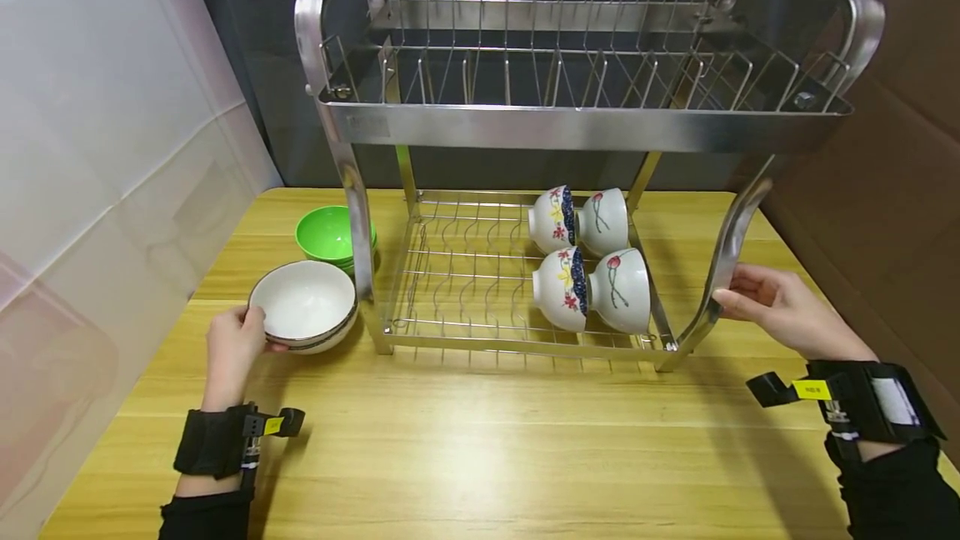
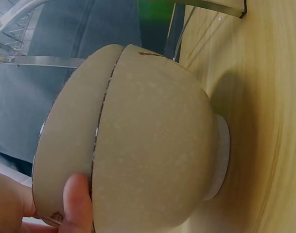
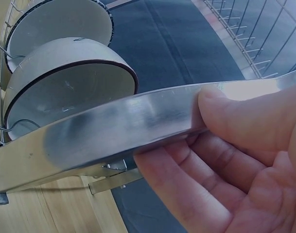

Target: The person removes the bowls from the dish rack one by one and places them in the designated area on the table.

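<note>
A two-tier steel dish rack (image 1: 577, 127) stands on the wooden table. Its lower tier holds several floral bowls (image 1: 588, 286) on their sides at the right. My left hand (image 1: 234, 344) grips the near rim of a stack of two white bowls (image 1: 303, 307) left of the rack; in the left wrist view the thumb (image 2: 78, 201) presses on the top bowl's (image 2: 65, 145) rim. My right hand (image 1: 780, 311) holds the rack's front right leg (image 1: 723, 269), its thumb (image 3: 245, 116) over the steel bar (image 3: 113, 131) and fingers curled beneath.
Green bowls (image 1: 327, 233) are stacked behind the white ones, next to the rack's left leg. A white tiled wall (image 1: 97, 123) runs along the left and a brown board (image 1: 900, 157) along the right. The rack's upper tier holds no dishes.
</note>
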Available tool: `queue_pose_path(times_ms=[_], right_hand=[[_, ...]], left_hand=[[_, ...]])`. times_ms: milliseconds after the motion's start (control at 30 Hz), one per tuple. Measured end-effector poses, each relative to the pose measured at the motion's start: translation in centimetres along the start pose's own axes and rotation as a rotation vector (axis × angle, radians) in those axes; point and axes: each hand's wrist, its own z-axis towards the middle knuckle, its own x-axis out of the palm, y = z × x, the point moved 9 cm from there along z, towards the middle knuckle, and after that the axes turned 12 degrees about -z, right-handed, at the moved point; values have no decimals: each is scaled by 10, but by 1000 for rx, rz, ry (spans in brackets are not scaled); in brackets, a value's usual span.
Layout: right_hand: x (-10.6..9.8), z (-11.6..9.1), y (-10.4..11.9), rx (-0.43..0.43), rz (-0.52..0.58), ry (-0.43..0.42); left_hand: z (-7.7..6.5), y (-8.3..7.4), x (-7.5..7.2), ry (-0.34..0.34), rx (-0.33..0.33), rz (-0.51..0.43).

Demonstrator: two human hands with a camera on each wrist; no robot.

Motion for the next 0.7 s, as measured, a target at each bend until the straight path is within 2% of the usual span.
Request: queue_pose_path(times_ms=[367, 467, 567, 700], right_hand=[[0, 0, -1, 1, 22, 2], [0, 0, -1, -3, 26, 1], [0, 0, 1, -7, 22, -3], [0, 0, 2, -6, 6, -5]], left_hand=[[2, 7, 2, 70, -67, -96], [2, 8, 1, 70, -64, -84], [0, 1, -5, -17, 16, 32], [-13, -28, -17, -218, 213, 129]])
